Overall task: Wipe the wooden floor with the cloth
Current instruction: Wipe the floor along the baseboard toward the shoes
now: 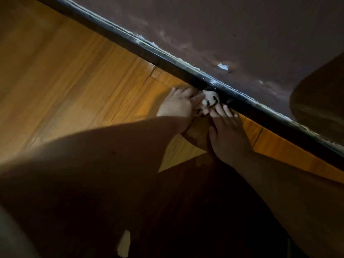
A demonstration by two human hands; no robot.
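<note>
Head view: both hands meet on the floor (pixel 78 75), an orange-brown plank floor, right at the dark skirting (pixel 167 60) below a dull brown wall (pixel 223 25) with chipped pale spots. The cloth (pixel 208 100), a small whitish wad with a dark mark, sits bunched against the skirting, between the two sets of fingertips. The left hand (pixel 178 107) lies lit, its fingers (pixel 195 96) fairly straight and touching the cloth's left side. The right hand (pixel 228 135) is half in shadow, palm down, fingers (pixel 226 109) stretched toward the skirting just beside the cloth. Neither hand is curled round it. Both forearms are in deep shadow.
</note>
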